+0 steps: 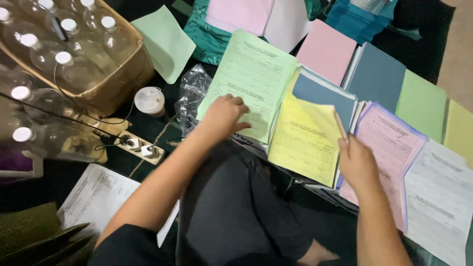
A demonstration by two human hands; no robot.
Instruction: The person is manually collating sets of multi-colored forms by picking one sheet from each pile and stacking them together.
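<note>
My left hand (224, 117) rests fingers-down on the lower edge of a light green printed form (253, 74). My right hand (355, 162) pinches the lifted corner of a yellow form sheet (303, 140), curling it up off its stack. Under that raised corner a grey-blue cover (322, 96) shows. A pink printed form (391, 148) lies just right of my right hand, overlapped by white forms (441, 197). My legs in dark trousers (236, 207) sit below the papers.
More stacks lie behind: pink (326, 51), grey-blue (377, 74), green (423, 103). A cardboard box (125, 81) of clear bottles stands at upper left, with a white lidded cup (149, 101), crumpled plastic (189, 96), a power strip (138, 146) and a white form (98, 197) on the floor.
</note>
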